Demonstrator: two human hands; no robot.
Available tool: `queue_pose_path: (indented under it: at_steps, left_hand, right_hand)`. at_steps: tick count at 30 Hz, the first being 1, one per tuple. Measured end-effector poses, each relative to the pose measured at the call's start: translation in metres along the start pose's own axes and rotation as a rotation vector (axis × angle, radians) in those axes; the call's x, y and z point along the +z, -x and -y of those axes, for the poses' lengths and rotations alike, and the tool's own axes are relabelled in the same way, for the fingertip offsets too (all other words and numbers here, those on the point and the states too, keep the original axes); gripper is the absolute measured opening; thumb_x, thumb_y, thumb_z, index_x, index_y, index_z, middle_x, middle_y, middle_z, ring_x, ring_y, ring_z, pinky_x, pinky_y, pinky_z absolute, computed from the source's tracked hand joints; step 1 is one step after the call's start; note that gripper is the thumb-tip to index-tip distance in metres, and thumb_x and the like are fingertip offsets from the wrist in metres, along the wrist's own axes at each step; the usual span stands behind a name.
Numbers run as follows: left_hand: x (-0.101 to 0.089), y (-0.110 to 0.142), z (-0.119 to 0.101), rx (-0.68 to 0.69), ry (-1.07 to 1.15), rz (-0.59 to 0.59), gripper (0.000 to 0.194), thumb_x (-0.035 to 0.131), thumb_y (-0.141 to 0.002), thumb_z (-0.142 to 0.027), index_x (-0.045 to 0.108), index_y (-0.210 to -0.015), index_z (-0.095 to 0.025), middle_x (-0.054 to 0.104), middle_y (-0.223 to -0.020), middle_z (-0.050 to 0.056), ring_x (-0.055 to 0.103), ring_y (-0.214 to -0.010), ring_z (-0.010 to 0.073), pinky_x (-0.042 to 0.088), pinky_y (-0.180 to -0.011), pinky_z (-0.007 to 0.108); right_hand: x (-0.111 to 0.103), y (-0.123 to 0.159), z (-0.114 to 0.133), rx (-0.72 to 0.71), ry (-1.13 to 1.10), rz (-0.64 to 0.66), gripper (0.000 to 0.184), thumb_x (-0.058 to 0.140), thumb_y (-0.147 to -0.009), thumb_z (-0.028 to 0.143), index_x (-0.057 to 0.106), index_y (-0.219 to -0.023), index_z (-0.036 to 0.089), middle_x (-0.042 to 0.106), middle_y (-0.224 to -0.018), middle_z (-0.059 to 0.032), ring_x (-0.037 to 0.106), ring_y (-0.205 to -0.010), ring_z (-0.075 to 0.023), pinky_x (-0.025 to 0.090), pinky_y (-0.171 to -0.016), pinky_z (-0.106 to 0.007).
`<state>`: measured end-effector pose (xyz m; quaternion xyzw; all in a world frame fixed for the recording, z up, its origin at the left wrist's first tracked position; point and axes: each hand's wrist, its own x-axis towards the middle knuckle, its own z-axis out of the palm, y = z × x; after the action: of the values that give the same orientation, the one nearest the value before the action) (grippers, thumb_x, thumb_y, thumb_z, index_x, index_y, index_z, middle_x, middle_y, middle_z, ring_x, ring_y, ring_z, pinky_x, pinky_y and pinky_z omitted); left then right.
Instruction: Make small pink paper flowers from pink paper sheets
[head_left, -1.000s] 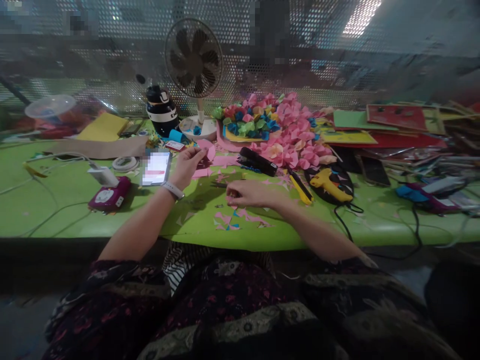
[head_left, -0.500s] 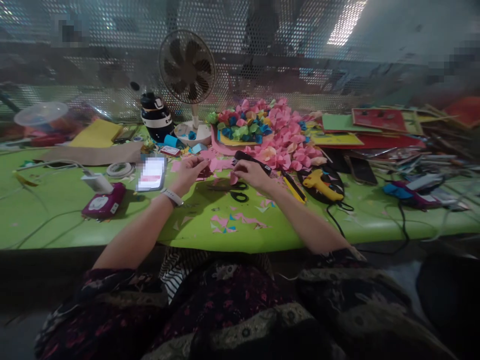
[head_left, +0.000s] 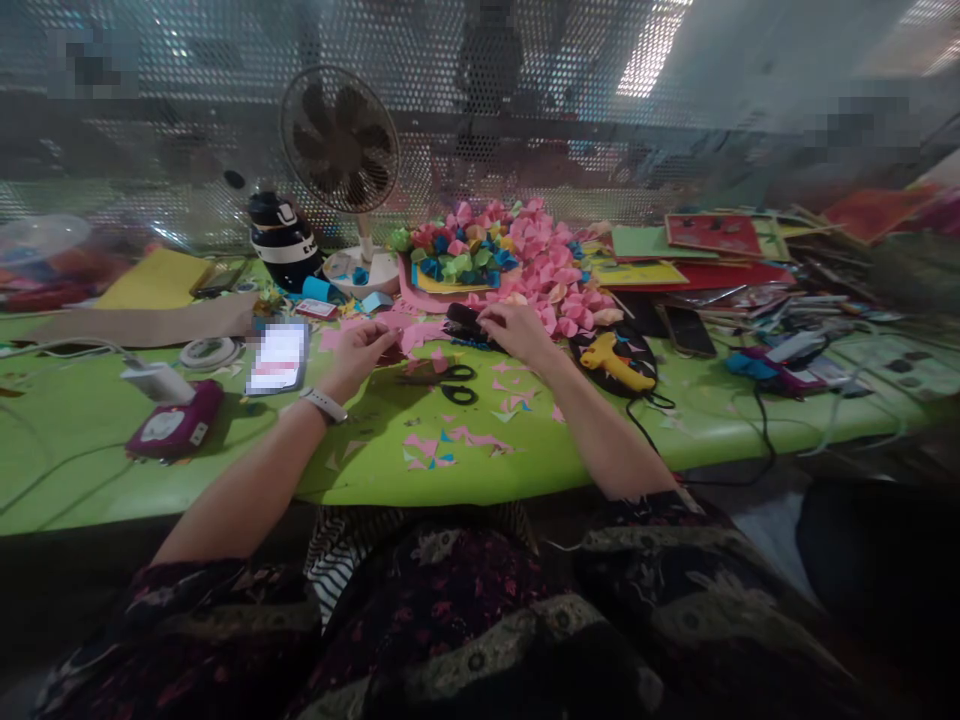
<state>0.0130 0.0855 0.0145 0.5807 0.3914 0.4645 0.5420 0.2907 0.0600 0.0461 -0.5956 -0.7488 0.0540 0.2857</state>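
Note:
My left hand (head_left: 360,354), with a white band on its wrist, pinches a small pink paper piece (head_left: 393,346) whose shape is partly hidden by the fingers. My right hand (head_left: 517,330) has its fingers drawn together at the right end of a dark, long object (head_left: 465,324). Whether the fingers grip that object or something small, I cannot tell. Between my hands lie black-handled scissors (head_left: 450,383), with a small pink piece (head_left: 439,358) just above them. Flat pink paper (head_left: 421,334) lies behind my left fingertips.
Pink paper flowers (head_left: 551,265) are heaped at the back, beside a tray of multicoloured ones (head_left: 469,258). Right of my forearm lies a yellow glue gun (head_left: 619,362). A lit phone (head_left: 277,357), purple power block (head_left: 176,418), fan (head_left: 341,140) and bottle (head_left: 281,243) stand left. Paper scraps (head_left: 457,445) litter the front.
My right hand has let go of the small pink piece, now lying near the scissors, and has moved up to the dark object. My left hand keeps its pinch. The view has swung right.

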Motion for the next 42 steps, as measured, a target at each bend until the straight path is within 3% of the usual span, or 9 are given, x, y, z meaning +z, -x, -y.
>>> queue_pose_path:
  at_steps: [5, 9, 12, 15, 23, 28, 32, 37, 42]
  left_hand:
    - [0.001, 0.001, 0.003, 0.0, -0.013, 0.016, 0.047, 0.084, -0.063, -0.056, 0.063, -0.071, -0.014, 0.064, -0.065, 0.001, 0.062, -0.059, 0.0106, 0.056, -0.063, 0.024]
    - [0.002, 0.001, 0.003, 0.009, -0.006, 0.02, 0.044, 0.084, -0.063, -0.053, 0.063, -0.07, -0.015, 0.065, -0.065, 0.001, 0.062, -0.059, 0.0104, 0.057, -0.064, 0.024]
    - [0.002, 0.0, 0.002, 0.01, 0.0, 0.008, 0.042, 0.084, -0.064, -0.05, 0.063, -0.07, -0.015, 0.065, -0.065, 0.001, 0.062, -0.058, 0.0107, 0.056, -0.063, 0.024]
    - [0.002, -0.001, 0.001, -0.002, 0.009, 0.0, 0.039, 0.084, -0.066, -0.047, 0.063, -0.07, -0.015, 0.065, -0.065, 0.0, 0.062, -0.058, 0.0108, 0.056, -0.063, 0.025]
    - [0.001, 0.001, 0.001, -0.017, 0.016, -0.011, 0.035, 0.083, -0.068, -0.045, 0.064, -0.071, -0.015, 0.065, -0.064, 0.001, 0.062, -0.057, 0.0113, 0.056, -0.063, 0.026]
    - [0.003, 0.001, 0.001, -0.012, 0.005, -0.017, 0.037, 0.084, -0.067, -0.046, 0.063, -0.069, -0.016, 0.065, -0.065, 0.001, 0.061, -0.058, 0.0113, 0.057, -0.064, 0.026]
    - [0.003, 0.001, 0.0, -0.001, 0.005, -0.016, 0.038, 0.084, -0.065, -0.048, 0.063, -0.069, -0.016, 0.065, -0.064, 0.001, 0.061, -0.057, 0.0112, 0.057, -0.064, 0.026]
    - [0.003, 0.002, -0.001, -0.015, 0.003, -0.009, 0.038, 0.084, -0.065, -0.046, 0.062, -0.067, -0.016, 0.064, -0.063, 0.001, 0.061, -0.058, 0.0115, 0.057, -0.064, 0.026]
    - [0.004, 0.003, -0.002, -0.009, 0.008, -0.014, 0.034, 0.084, -0.066, -0.043, 0.063, -0.067, -0.016, 0.064, -0.064, 0.001, 0.061, -0.057, 0.0106, 0.057, -0.064, 0.025]
  right_hand:
    - [-0.041, 0.012, -0.01, 0.044, 0.194, 0.128, 0.027, 0.055, -0.087, 0.027, 0.073, -0.106, 0.018, 0.075, -0.103, -0.0085, 0.068, -0.093, -0.0236, 0.047, -0.081, -0.032]
    - [-0.087, 0.04, -0.032, 0.223, 0.527, 0.289, 0.034, 0.061, -0.082, 0.031, 0.069, -0.114, 0.021, 0.074, -0.11, -0.0085, 0.067, -0.099, -0.0265, 0.047, -0.079, -0.032]
    - [-0.103, 0.064, -0.048, 0.43, 0.734, 0.421, 0.037, 0.061, -0.081, 0.037, 0.068, -0.112, 0.018, 0.07, -0.118, -0.0143, 0.066, -0.105, -0.0313, 0.048, -0.079, -0.035]
    - [-0.101, 0.08, -0.058, 0.568, 0.774, 0.45, 0.039, 0.061, -0.082, 0.034, 0.066, -0.116, 0.015, 0.069, -0.12, -0.0171, 0.067, -0.107, -0.0322, 0.049, -0.081, -0.037]
    - [-0.085, 0.094, -0.073, 0.641, 0.772, 0.263, 0.063, 0.07, -0.078, 0.036, 0.053, -0.13, 0.004, 0.06, -0.125, -0.0268, 0.06, -0.118, -0.0351, 0.049, -0.092, -0.04]
    - [-0.082, 0.098, -0.074, 0.707, 0.722, 0.288, 0.048, 0.063, -0.082, 0.038, 0.063, -0.12, 0.009, 0.064, -0.12, -0.0233, 0.064, -0.11, -0.034, 0.05, -0.086, -0.04]
    - [-0.08, 0.102, -0.074, 0.715, 0.743, 0.196, 0.057, 0.063, -0.081, 0.038, 0.057, -0.128, 0.006, 0.058, -0.128, -0.0254, 0.062, -0.114, -0.0343, 0.049, -0.086, -0.039]
    - [-0.077, 0.105, -0.078, 0.702, 0.722, 0.254, 0.048, 0.06, -0.083, 0.036, 0.061, -0.122, 0.007, 0.061, -0.123, -0.0242, 0.064, -0.108, -0.0347, 0.049, -0.084, -0.04]
    - [-0.067, 0.106, -0.077, 0.686, 0.735, 0.12, 0.045, 0.053, -0.085, 0.023, 0.055, -0.125, 0.003, 0.058, -0.123, -0.0264, 0.063, -0.109, -0.0345, 0.047, -0.086, -0.04]
